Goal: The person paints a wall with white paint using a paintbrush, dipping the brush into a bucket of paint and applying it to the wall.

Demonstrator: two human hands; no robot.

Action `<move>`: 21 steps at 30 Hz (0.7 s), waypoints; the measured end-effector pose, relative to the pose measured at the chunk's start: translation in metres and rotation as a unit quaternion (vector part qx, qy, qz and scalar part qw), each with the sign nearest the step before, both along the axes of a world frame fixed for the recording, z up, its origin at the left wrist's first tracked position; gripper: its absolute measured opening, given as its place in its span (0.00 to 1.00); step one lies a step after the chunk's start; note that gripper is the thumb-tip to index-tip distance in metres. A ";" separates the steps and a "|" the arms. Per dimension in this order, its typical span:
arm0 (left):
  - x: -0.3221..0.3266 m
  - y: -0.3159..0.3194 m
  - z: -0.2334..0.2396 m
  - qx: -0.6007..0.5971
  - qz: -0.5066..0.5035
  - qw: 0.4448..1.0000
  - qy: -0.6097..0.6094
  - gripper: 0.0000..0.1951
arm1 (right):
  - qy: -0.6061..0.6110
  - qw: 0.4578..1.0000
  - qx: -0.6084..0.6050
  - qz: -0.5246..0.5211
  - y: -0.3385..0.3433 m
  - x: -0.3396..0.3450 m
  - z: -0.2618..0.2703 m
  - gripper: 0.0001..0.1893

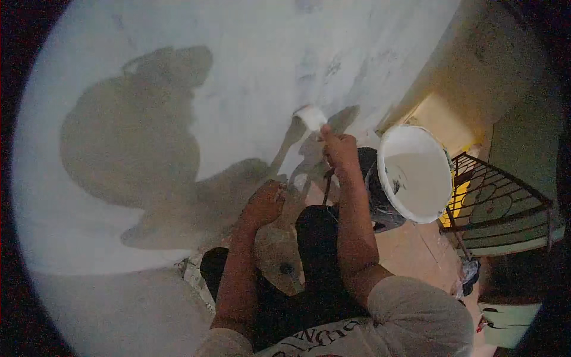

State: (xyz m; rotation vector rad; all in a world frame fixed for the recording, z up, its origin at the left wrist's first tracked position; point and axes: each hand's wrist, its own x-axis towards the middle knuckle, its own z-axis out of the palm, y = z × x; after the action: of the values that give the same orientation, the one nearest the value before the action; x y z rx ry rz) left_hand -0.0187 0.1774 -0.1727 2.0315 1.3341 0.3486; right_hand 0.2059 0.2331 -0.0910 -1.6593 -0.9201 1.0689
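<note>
My right hand (341, 149) grips a small hand tool (312, 117) whose broad head is white. The head is at the white-coated wall (250, 89); whether it is a brush or a spatula cannot be made out. Lower and to the left, my left hand (265, 203) is curled in front of the wall, with a small greyish tip by its fingers. Whether it holds something is unclear. To the right of my right forearm stands a white-rimmed bucket (381, 160) with a pale, creamy substance (424, 183) inside.
A dark metal rack (499, 196) stands right of the bucket, beside something yellow (459, 196). Pinkish floor (424, 250) shows below the bucket, with a crumpled plastic bag (469, 274) further right. My knees (316, 227) are close to the wall, and shadows of my head and arms fall across it.
</note>
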 end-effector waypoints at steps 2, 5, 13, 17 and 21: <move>0.022 -0.002 0.031 -0.045 0.007 0.999 -0.019 0.18 | 0.077 0.996 0.030 -0.037 -0.007 0.009 0.027 0.24; 0.025 -0.002 0.021 -0.014 -0.014 1.000 -0.011 0.18 | 0.079 0.992 0.080 -0.051 -0.007 -0.004 0.037 0.23; 0.021 -0.001 0.004 0.044 0.015 0.996 -0.074 0.18 | 0.213 0.971 -0.094 0.057 0.011 0.020 -0.092 0.21; 0.020 0.005 0.013 0.082 0.010 0.989 -0.125 0.18 | 0.096 0.977 -0.110 0.157 0.014 0.044 -0.104 0.18; 0.020 0.002 0.021 0.093 0.038 0.990 -0.102 0.17 | 0.132 0.979 -0.033 0.151 0.018 0.033 -0.021 0.15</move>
State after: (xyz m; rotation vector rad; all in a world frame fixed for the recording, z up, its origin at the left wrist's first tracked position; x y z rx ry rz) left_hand 0.0010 0.1795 -0.1519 2.0343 1.2936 0.7212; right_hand 0.2391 0.2511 -0.1119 -1.4130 -0.9875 1.5013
